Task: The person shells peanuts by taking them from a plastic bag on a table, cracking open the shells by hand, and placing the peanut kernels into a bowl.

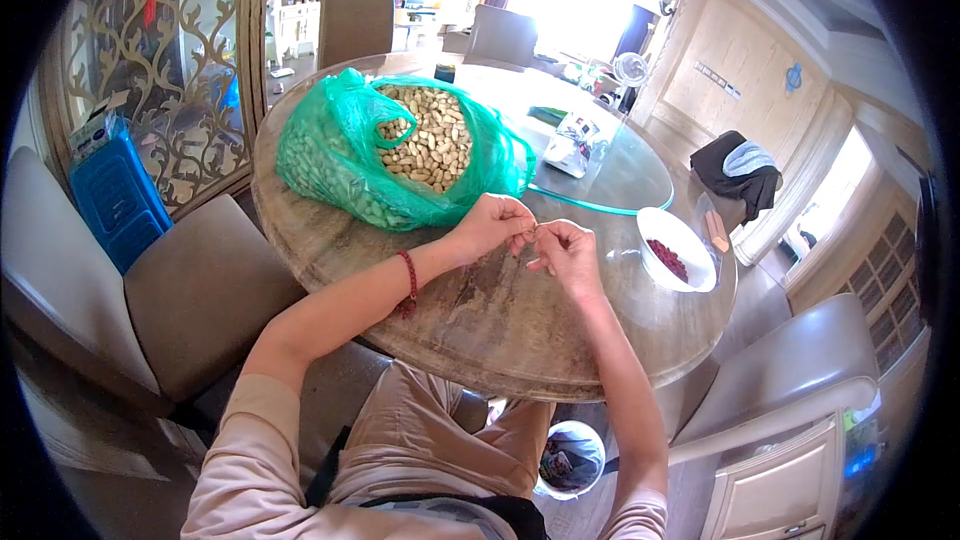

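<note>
Over the near middle of the round table (490, 340), my left hand (497, 224) and my right hand (567, 254) meet fingertip to fingertip. Both are closed in a pinch on a peanut (535, 228), which is small and mostly covered by the fingers. Just beyond my left hand lies a green plastic bag (335, 165), its mouth spread wide around a heap of unshelled peanuts (432, 136). To the right of my right hand stands a white bowl (652, 230) with dark red kernels (667, 259) at its bottom.
A glass turntable (640, 172) bears a white packet (573, 145). A dark jar (445, 72) stands behind the bag. Below the table edge is a white bin (590, 440) with dark waste inside. Chairs (205, 285) flank the table, and a blue plastic stool (120, 195) leans at left.
</note>
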{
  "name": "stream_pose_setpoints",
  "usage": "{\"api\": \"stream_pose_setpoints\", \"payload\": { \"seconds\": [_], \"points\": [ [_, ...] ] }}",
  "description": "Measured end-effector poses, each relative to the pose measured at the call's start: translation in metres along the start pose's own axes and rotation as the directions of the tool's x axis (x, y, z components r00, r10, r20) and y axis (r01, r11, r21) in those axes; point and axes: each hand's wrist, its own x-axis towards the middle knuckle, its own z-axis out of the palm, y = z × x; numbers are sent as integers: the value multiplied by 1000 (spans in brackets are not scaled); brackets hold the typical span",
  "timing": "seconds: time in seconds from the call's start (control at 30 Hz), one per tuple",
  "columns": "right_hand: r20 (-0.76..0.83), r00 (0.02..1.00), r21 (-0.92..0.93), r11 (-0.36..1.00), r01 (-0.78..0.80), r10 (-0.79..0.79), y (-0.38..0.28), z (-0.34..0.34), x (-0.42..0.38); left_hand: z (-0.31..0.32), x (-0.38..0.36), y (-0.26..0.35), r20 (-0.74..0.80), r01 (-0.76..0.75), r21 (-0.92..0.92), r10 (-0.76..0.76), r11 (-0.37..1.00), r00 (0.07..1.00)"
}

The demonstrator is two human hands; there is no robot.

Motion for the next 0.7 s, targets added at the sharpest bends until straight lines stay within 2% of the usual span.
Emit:
{"api": "stream_pose_setpoints", "payload": {
  "seconds": [0.1,0.17,0.2,0.23,0.27,0.3,0.33,0.37,0.4,0.47,0.53,0.6,0.67,0.7],
  "points": [
    [27,999,36,999,18,-19,4,-5,2,2,-2,6,-3,13,-4,-13,1000,1000],
    [7,1000,-73,997,-13,13,-1,-8,0,5,-2,7,3,7,42,-7,999,1000],
    [11,1000,-66,998,-11,12,1,-9,1,6,-2,8,9,-1,87,1,996,1000],
    [22,989,-274,951,146,-146,4,-11,2,7,-4,9,4,1,95,-2,995,1000],
    [65,953,-465,836,291,-296,7,-12,3,9,-5,10,-17,-51,307,59,950,998],
    [67,951,-457,838,298,-301,4,-12,2,9,-4,10,-24,-94,507,123,857,992],
    [85,947,-505,805,310,-311,1,-12,1,8,-3,12,-28,-91,515,123,852,992],
    [102,942,-552,769,322,-320,-1,-12,-1,6,0,14,13,-305,663,397,684,918],
    [103,940,-545,772,327,-325,-1,-13,0,5,1,19,107,-460,773,625,437,773],
    [179,932,-583,729,359,-316,1,-15,0,-7,1,33,57,-405,799,614,445,787],
    [194,919,-575,719,389,-342,3,-15,-1,-33,9,40,16,-291,924,734,250,679],
    [202,906,-574,704,418,-372,4,-14,-1,-63,16,45,-118,-124,953,712,278,692],
    [194,886,-586,674,449,-422,2,-15,-2,-76,16,67,-267,201,963,511,182,817],
    [189,886,-588,674,448,-423,2,-16,-1,-90,18,63,-230,177,973,550,148,803]
  ]
}}
